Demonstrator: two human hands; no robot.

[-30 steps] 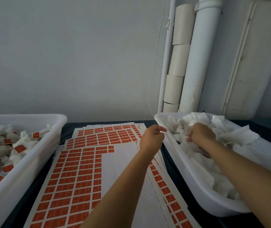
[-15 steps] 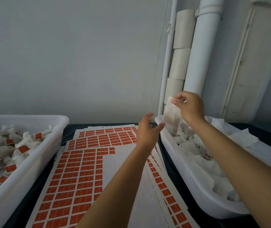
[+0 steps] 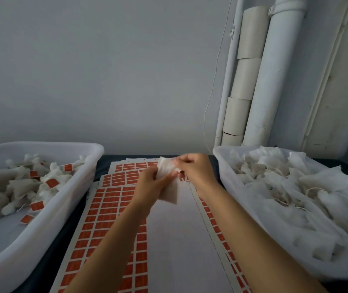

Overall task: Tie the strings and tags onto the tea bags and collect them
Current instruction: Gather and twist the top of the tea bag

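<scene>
Both my hands met above the far half of the orange-tag sheets (image 3: 114,208), which lay stacked on the dark tabletop (image 3: 103,163) between the two tubs. My left hand (image 3: 150,187) had thumb and fingers curled round the middle of one white, flat, fabric-like tea bag (image 3: 169,185); the bag's lower corner hung free below that hand. My right hand (image 3: 194,168) pinched the bag's upper edge between thumb and forefinger, the other fingers curled in behind. The bag was in the air, clear of the sheets and of both tubs. I could not tell whether a string was on it; the spot was blurred.

The white plastic tub on the right (image 3: 228,176) held a heap of loose white tea bags (image 3: 295,187) with pale strings among them. The white plastic tub on the left (image 3: 80,182) held bunched tea bags carrying small orange tags (image 3: 52,182). Behind the right tub, white pipes (image 3: 272,81) and beige cardboard cylinders (image 3: 247,70) stood against the grey wall (image 3: 105,70).
</scene>
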